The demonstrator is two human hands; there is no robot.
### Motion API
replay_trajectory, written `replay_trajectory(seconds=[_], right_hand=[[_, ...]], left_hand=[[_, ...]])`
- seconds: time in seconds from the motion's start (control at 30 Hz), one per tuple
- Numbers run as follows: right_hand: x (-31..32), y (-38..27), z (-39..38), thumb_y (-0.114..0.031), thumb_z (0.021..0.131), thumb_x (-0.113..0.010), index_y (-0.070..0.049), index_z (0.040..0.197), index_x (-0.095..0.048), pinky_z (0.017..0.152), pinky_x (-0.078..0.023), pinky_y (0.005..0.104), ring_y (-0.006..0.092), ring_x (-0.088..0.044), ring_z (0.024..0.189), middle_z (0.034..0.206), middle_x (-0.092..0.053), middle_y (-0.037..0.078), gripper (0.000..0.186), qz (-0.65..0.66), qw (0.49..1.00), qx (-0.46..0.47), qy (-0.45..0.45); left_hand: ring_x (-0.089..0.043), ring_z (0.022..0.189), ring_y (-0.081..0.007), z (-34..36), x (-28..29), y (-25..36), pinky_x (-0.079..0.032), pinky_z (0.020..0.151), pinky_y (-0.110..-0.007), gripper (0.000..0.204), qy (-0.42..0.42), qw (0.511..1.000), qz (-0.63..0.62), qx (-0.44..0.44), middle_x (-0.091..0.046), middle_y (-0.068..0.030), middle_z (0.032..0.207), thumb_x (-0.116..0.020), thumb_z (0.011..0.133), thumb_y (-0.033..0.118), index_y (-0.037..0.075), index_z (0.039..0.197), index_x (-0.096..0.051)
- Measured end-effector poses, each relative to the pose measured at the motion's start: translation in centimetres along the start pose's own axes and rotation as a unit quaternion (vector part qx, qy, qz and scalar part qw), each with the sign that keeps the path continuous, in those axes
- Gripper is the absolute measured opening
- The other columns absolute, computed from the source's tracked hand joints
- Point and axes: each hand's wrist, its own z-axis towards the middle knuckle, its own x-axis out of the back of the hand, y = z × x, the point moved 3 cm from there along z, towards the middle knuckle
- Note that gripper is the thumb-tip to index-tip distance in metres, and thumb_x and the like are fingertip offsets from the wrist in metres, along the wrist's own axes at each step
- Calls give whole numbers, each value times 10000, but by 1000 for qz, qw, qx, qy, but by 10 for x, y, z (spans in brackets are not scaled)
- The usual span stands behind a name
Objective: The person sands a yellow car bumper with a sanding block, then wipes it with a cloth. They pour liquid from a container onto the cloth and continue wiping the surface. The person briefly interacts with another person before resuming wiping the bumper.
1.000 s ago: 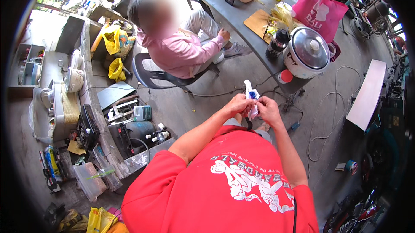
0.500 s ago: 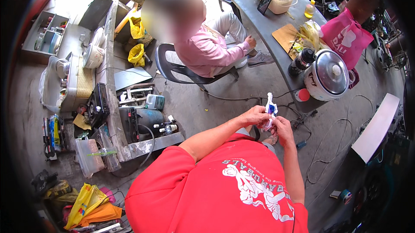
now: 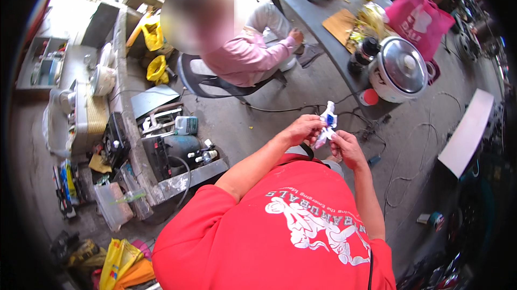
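In front of my red shirt, a small crumpled white plastic wrapper (image 3: 329,110) with a deep blue patch is held up between both hands. My left hand (image 3: 304,129) pinches it from the left side, fingers curled near the blue patch. On the other side, my right hand (image 3: 349,150) grips its lower right edge between thumb and fingers. Whether the blue patch is print or something inside cannot be made out. A pinkish-white end of the wrapper hangs between the hands.
Ahead on the right, a grey table (image 3: 301,10) bears a lidded pot (image 3: 399,69), a dark bottle (image 3: 364,54), a red-lidded jar (image 3: 369,97) and a pink bag (image 3: 420,21). A person (image 3: 242,58) sits on a black chair (image 3: 196,80). Cables (image 3: 291,108) cross the floor; a concrete counter (image 3: 126,107) stands left.
My right hand has moved slightly away from the left, and more of the wrapper shows between them. The whole view has shifted a little; the seated person stays in the chair.
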Motion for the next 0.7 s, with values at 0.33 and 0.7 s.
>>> replay_trajectory(seconds=[0.33, 0.7], right_hand=[[-14, -16, -1, -245, 1109, -615, -21, 1028, -692, 703, -569, 275, 109, -694, 791, 912, -725, 32, 250, -44, 992, 117, -2], [-6, 1, -7, -235, 1099, -629, -21, 1044, -707, 673, -586, 281, 113, -703, 746, 877, -730, 37, 234, 42, 995, 72, 49]], left_hand=[[-608, 557, -113, -8, -17, 13, -456, 495, -265, 332, -80, 982, 168, 25, -663, -31, 702, -661, 1079, 354, 67, 912, -647], [-600, 608, -75, -16, -25, 25, -473, 553, -265, 308, -82, 976, 201, -19, -678, 3, 744, -640, 1084, 333, 53, 993, -732]])
